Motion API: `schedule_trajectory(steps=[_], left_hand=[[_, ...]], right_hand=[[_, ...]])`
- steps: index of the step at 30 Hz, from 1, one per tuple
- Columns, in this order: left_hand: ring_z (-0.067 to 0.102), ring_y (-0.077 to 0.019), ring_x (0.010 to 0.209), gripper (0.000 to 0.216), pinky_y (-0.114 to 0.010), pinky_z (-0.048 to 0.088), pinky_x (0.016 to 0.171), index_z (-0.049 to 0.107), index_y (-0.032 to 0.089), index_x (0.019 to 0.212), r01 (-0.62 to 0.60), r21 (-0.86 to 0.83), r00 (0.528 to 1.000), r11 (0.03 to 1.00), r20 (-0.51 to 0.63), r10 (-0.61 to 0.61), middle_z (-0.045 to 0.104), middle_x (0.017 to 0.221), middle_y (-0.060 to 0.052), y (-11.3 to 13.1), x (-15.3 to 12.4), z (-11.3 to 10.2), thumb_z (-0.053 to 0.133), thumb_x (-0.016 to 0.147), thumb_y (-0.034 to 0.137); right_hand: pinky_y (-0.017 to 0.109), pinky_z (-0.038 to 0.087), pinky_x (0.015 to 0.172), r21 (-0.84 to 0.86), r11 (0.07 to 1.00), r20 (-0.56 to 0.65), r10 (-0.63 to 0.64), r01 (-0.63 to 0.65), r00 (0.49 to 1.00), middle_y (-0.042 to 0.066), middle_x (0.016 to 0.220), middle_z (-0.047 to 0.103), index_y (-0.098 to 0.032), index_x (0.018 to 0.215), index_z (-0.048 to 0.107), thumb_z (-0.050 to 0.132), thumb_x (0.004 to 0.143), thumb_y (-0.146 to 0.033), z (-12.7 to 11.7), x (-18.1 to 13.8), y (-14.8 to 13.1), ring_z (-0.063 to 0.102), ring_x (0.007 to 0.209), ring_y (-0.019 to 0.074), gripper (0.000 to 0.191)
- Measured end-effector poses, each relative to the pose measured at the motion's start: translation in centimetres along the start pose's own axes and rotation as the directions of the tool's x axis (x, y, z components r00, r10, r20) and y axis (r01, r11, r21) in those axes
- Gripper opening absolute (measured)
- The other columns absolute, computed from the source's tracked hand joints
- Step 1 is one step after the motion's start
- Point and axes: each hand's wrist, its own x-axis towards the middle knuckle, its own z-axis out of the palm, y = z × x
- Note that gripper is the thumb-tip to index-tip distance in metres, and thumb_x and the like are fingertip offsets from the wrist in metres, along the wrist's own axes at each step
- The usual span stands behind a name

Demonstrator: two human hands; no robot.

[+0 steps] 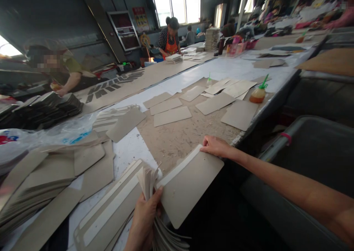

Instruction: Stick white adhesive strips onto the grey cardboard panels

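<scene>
My right hand (215,146) pinches the far corner of a flat beige panel (193,186) with rounded corners. A pale strip (181,166) runs along the panel's upper edge. My left hand (145,217) is closed around a fanned bundle of thin beige sheets (148,179), its thumb pressing on the panel's near corner. The bundle's lower ends curve out below that hand. Just left of it lies a stack of similar panels (110,203), the top one also bearing a pale strip.
More beige panels lie across the table (166,144), with a larger pile (35,184) at left. A glue bottle (257,92) with a green nozzle stands near the right edge. Dark stacked pieces (41,110) sit at far left. A grey bin (312,169) is at right. Co-workers sit beyond.
</scene>
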Motion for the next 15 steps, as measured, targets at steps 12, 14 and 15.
schedule_trajectory(steps=[12,14,15], left_hand=[[0.039,-0.0081,0.038,0.038,-0.020,0.032,0.040,0.047,0.021,0.057,-0.024,-0.075,1.000,0.997,0.002,0.024,0.042,0.039,0.007,0.9,-1.9,-0.3,0.075,0.055,0.047],[0.040,-0.0075,0.040,0.041,-0.018,0.032,0.041,0.046,0.020,0.053,-0.042,-0.061,0.999,0.997,-0.019,0.041,0.044,0.039,0.006,0.9,-2.2,-0.8,0.076,0.053,0.047],[0.041,-0.0073,0.040,0.042,-0.018,0.032,0.041,0.046,0.019,0.051,-0.054,-0.054,0.998,0.997,-0.034,0.052,0.044,0.039,0.006,0.9,-2.3,-1.1,0.077,0.051,0.047]], right_hand=[[0.023,0.038,0.062,0.136,0.985,-0.034,-0.098,0.102,0.995,0.003,0.082,0.064,-0.018,0.087,0.057,0.054,0.077,-0.032,0.0,-0.9,0.5,0.057,0.076,0.0163,0.018],[0.025,0.039,0.066,0.167,0.978,-0.051,-0.114,0.121,0.992,0.005,0.084,0.064,-0.017,0.094,0.057,0.053,0.077,-0.030,0.1,-1.0,0.5,0.057,0.078,0.0174,0.022],[0.026,0.040,0.069,0.185,0.973,-0.053,-0.128,0.136,0.990,0.006,0.086,0.064,-0.016,0.098,0.057,0.053,0.077,-0.028,0.1,-1.0,0.4,0.057,0.079,0.0179,0.025]])
